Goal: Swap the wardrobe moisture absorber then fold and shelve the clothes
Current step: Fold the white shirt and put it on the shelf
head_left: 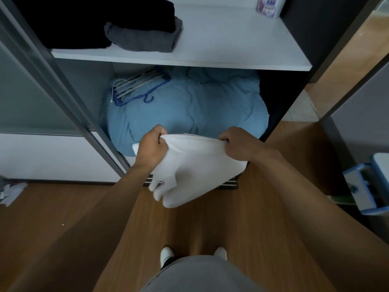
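A white garment (195,165) hangs in front of the open wardrobe, gripped along its top edge by both hands. My left hand (150,147) clutches the left corner and my right hand (236,144) clutches the right corner, with the cloth drooping between and below them. On the white shelf (231,45) above lie a folded black garment (94,20) and a folded grey garment (145,37) at the left. A white and purple moisture absorber tub (268,6) stands at the shelf's back right.
A blue duvet (189,106) fills the wardrobe's bottom, with blue and white hangers (134,87) on it. The sliding door frame (69,98) stands at left. White cloth pieces (11,192) lie on the wooden floor at left; a blue and white box (366,186) sits at right.
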`<action>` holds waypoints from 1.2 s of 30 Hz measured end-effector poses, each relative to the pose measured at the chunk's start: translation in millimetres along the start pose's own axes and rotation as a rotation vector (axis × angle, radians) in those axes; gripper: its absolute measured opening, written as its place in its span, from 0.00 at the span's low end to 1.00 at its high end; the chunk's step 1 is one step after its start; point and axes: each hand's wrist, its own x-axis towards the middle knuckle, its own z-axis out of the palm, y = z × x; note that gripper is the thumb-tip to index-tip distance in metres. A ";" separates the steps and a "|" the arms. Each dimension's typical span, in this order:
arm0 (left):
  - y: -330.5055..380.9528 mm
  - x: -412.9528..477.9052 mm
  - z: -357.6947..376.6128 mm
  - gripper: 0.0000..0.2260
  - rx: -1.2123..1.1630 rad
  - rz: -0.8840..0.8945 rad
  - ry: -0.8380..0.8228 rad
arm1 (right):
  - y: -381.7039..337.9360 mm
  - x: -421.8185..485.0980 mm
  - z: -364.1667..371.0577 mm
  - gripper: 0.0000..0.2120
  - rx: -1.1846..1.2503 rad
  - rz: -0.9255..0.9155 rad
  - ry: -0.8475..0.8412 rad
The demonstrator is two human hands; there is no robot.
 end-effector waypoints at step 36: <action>23.0 -9.1 17.6 0.22 -0.394 -0.158 -0.795 | -21.7 0.1 -24.2 0.02 0.544 -0.078 -0.135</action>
